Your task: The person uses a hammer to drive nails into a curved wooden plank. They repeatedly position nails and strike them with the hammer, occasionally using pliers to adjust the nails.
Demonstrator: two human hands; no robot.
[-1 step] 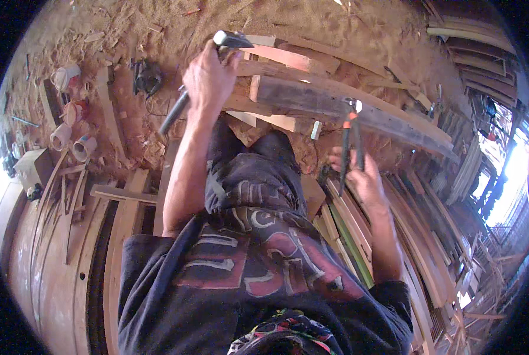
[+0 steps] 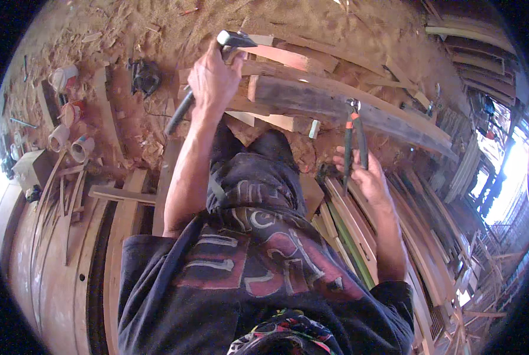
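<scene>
My left hand (image 2: 212, 80) is wrapped round a hammer (image 2: 235, 39), gripping it partway up the dark handle. The steel head points up and to the right, above the near ends of the timbers. In my right hand (image 2: 371, 182) is a pair of pincers (image 2: 361, 137) with dark handles and orange bands near the joint. Their metal jaws are at the grey side of a thick wooden beam (image 2: 303, 97); whether they grip anything there is too small to tell. The handles stand slightly apart, with some fingers loosely extended.
More planks (image 2: 285, 56) lie behind the beam on sawdust-covered ground. A small pale block (image 2: 315, 129) rests before it. At left are a dark power tool (image 2: 145, 77), several white tubs (image 2: 64, 78) and boards (image 2: 122, 236). Stacked lumber (image 2: 418, 236) lies at right.
My left hand and the hammer have shifted slightly right. The pincers' handles have swung a little to the right, while their jaws stay by the beam.
</scene>
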